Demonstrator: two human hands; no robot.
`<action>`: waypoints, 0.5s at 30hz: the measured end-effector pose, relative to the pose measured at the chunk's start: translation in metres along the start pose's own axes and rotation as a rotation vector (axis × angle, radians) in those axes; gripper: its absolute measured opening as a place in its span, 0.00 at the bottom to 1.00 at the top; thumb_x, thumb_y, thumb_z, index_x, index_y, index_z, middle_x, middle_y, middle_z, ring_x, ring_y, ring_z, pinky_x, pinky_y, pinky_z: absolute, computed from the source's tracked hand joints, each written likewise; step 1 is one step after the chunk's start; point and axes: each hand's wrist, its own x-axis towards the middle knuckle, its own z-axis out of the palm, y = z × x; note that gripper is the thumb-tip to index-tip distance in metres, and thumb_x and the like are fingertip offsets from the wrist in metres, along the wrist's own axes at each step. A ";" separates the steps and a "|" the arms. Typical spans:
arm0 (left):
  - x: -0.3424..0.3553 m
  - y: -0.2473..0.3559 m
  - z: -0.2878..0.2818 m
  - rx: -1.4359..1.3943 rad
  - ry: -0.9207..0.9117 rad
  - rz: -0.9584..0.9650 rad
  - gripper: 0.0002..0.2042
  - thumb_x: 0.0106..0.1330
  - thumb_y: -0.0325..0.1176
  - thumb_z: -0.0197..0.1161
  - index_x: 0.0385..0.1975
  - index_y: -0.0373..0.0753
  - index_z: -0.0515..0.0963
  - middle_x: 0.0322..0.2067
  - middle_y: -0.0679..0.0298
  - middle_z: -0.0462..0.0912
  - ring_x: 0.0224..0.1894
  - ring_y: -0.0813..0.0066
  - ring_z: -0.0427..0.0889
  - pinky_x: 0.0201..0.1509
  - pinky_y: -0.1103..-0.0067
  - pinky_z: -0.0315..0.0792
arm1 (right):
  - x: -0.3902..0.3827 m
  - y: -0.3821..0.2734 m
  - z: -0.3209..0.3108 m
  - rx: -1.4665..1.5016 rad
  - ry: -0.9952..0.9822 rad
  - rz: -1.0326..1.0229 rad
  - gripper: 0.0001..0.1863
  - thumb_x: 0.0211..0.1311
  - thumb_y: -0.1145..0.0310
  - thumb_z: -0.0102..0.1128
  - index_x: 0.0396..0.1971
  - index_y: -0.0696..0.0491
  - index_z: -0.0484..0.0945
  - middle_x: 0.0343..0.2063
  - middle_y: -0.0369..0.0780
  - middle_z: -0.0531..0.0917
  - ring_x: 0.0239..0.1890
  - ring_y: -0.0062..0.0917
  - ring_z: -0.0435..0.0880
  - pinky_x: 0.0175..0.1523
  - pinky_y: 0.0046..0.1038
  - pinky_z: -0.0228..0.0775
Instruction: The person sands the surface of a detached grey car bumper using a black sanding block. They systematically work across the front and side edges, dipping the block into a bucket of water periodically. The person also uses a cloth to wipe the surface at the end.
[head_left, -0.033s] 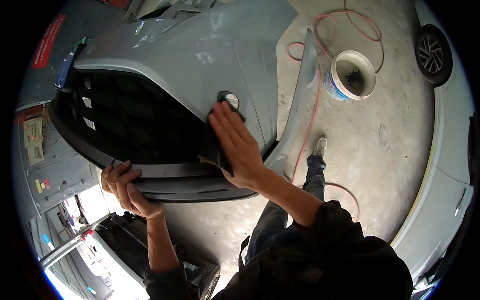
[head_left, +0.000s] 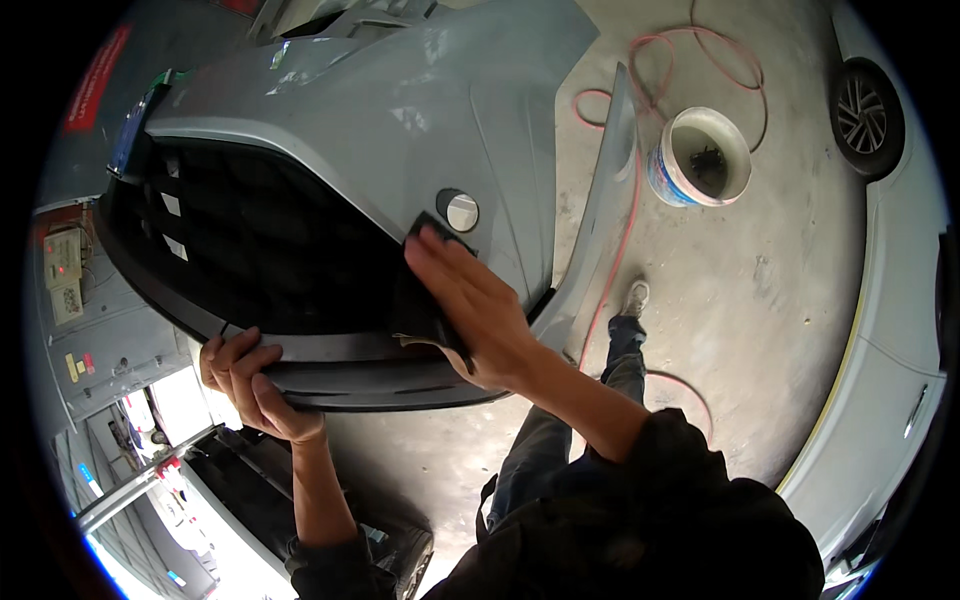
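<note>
A grey car bumper with a black grille opening stands in front of me. My left hand is closed around its dark lower lip, fingers on top and thumb on my side. With fingers nearly straight, my right hand presses a dark sheet, which looks like sandpaper, against the bumper. That hand lies beside the right edge of the grille opening, just below a round hole. The sheet's surface against the bumper is hidden.
A white bucket with murky water and a dark item inside stands on the concrete floor at right. A red hose winds past it. A light-coloured car is parked at the far right. Dark car parts lie at lower left.
My right hand and the sheet have slid down toward me and slightly left, away from the round hole, which now shows more fully. My left hand keeps its hold.
</note>
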 end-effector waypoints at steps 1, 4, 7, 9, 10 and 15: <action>-0.002 -0.007 0.002 -0.004 -0.011 0.023 0.19 0.66 0.42 0.42 0.26 0.37 0.78 0.38 0.59 0.83 0.63 0.59 0.67 0.68 0.59 0.58 | -0.004 0.005 -0.008 0.090 0.055 -0.016 0.34 0.62 0.69 0.63 0.68 0.61 0.65 0.60 0.55 0.74 0.62 0.45 0.75 0.64 0.40 0.69; -0.006 -0.005 -0.001 0.015 0.001 -0.030 0.19 0.66 0.42 0.42 0.25 0.37 0.79 0.38 0.58 0.83 0.63 0.58 0.67 0.67 0.59 0.59 | -0.011 0.008 -0.058 0.311 0.216 0.388 0.19 0.72 0.70 0.54 0.60 0.57 0.75 0.27 0.41 0.83 0.20 0.24 0.79 0.25 0.30 0.72; -0.005 0.001 -0.004 0.038 0.014 -0.058 0.20 0.66 0.42 0.41 0.25 0.38 0.79 0.39 0.58 0.83 0.65 0.60 0.67 0.71 0.58 0.57 | 0.002 0.054 -0.098 0.168 0.155 0.305 0.14 0.64 0.80 0.54 0.48 0.59 0.80 0.33 0.41 0.86 0.32 0.26 0.85 0.39 0.24 0.75; -0.007 0.004 -0.005 0.061 0.011 -0.084 0.20 0.65 0.42 0.41 0.25 0.38 0.79 0.41 0.57 0.83 0.66 0.60 0.66 0.73 0.57 0.55 | 0.015 0.072 -0.106 0.057 -0.049 0.337 0.10 0.60 0.80 0.59 0.42 0.58 0.80 0.37 0.41 0.86 0.32 0.32 0.87 0.37 0.25 0.75; -0.008 0.004 -0.005 0.060 0.016 -0.097 0.20 0.65 0.42 0.41 0.25 0.38 0.79 0.42 0.57 0.83 0.66 0.59 0.66 0.74 0.57 0.55 | 0.022 0.076 -0.107 0.006 -0.196 0.423 0.08 0.60 0.78 0.62 0.40 0.57 0.80 0.39 0.41 0.86 0.30 0.34 0.87 0.35 0.26 0.75; -0.009 0.025 -0.008 0.099 0.003 -0.213 0.16 0.66 0.40 0.47 0.32 0.37 0.79 0.58 0.51 0.78 0.73 0.51 0.60 0.77 0.53 0.51 | 0.074 0.074 -0.066 -0.137 -0.266 0.106 0.11 0.55 0.71 0.71 0.33 0.52 0.76 0.32 0.38 0.82 0.25 0.35 0.84 0.28 0.32 0.73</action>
